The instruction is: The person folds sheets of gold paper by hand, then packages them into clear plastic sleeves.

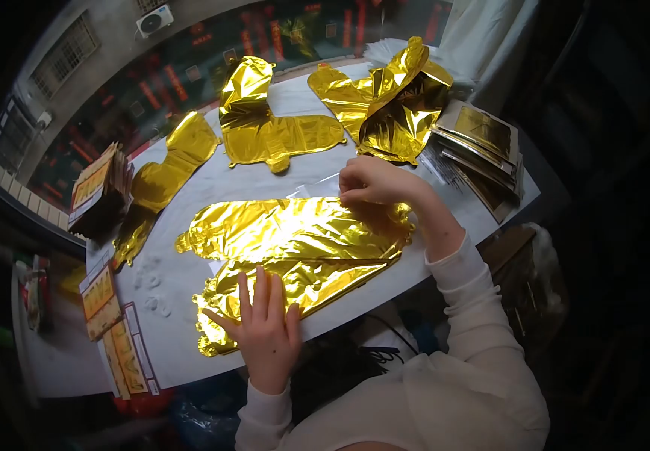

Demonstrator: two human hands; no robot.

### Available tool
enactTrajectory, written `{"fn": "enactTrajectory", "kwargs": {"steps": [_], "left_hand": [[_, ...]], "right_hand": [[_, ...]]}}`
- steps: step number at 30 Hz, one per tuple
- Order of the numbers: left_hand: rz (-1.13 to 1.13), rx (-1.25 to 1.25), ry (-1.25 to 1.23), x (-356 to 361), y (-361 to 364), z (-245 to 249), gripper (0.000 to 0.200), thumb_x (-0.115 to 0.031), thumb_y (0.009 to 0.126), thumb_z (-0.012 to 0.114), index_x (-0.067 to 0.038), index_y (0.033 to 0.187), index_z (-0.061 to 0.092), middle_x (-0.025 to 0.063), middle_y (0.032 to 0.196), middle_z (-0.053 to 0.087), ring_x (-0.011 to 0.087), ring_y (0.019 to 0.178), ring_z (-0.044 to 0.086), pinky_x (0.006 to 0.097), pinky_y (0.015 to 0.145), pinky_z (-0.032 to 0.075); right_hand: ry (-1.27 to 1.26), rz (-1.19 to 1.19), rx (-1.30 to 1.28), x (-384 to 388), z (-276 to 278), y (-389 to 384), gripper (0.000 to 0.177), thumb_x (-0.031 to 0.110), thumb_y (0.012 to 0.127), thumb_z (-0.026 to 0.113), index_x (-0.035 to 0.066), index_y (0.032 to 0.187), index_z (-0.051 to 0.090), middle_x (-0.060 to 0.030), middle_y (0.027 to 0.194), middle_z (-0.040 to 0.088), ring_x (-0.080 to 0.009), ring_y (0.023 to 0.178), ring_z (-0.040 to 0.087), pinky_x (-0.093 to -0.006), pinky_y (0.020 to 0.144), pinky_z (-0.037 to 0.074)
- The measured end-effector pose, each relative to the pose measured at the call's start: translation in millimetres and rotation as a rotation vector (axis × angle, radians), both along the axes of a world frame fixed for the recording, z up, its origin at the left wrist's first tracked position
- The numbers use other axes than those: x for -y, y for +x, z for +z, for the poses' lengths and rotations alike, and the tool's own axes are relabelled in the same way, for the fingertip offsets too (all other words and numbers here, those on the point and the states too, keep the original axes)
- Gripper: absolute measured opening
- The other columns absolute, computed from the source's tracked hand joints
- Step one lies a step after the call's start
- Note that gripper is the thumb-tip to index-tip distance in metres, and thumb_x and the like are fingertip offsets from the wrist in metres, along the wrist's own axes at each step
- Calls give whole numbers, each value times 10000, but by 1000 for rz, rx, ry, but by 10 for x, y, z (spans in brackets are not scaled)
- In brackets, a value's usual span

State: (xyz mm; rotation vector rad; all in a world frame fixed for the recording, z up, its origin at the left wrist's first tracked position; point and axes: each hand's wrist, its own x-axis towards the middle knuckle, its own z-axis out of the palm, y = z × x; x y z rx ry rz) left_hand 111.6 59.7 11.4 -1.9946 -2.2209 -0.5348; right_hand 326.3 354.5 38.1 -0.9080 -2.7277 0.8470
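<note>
A flat, uninflated gold foil balloon [280,229] lies in front of me, its two long sections side by side with a dark line between them. My left hand [268,331] rests on the nearer section, fingers spread and flat. At the far edge of the foil is my right hand [374,184], its fingers curled and pinched together against that edge. Whatever is between those fingertips is hidden. A clear plastic piece [317,186] sticks out from beyond the foil, just left of my right hand.
More gold balloons lie along the table's far side: a left one [163,177], a middle one [283,139] and a crumpled right one [396,105]. Stacked packets [483,154] stand at right. Printed cards [101,304] and small clear rings [148,278] lie at left.
</note>
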Motion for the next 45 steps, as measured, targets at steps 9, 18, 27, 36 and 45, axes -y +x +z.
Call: {"fn": "enactTrajectory", "kwargs": {"steps": [9,18,27,36,45], "left_hand": [[13,-11,-6,-16,23,-27,495,-289,986,602,-95,1441,620,98,1537,566,322,1528,391,744,1196,-110],[37,-28,-24,-6,-14,-58,559,-327,985,611,-104,1496,571,111,1578,521,325,1527,395,765,1181,-93],[87,17,-21,-18,-21,-54,625,-386,951,677,-72,1480,567,165,1590,485,331,1477,454,802,1153,10],[63,56,-8,-15,-48,-55,632,-420,964,666,-67,1477,563,240,1641,376,377,1520,375,752,1195,60],[66,51,-18,-8,-58,-66,716,-463,963,661,-20,1507,517,245,1607,429,361,1518,386,757,1195,35]], "right_hand": [[41,26,-3,-4,5,90,237,288,947,725,51,934,736,-138,998,629,-309,960,612,-394,863,498],[-24,52,-2,27,46,109,156,206,850,793,63,888,743,-118,1003,617,-276,959,614,-362,854,509],[5,76,-55,38,52,166,147,125,826,809,52,920,723,-92,1009,597,-253,971,592,-352,880,496],[-63,51,-31,38,72,162,147,65,806,824,52,884,701,-67,1012,583,-211,956,586,-319,846,488],[-116,24,-75,52,79,170,140,92,777,827,22,856,734,-102,986,598,-235,923,605,-332,816,501]]}}
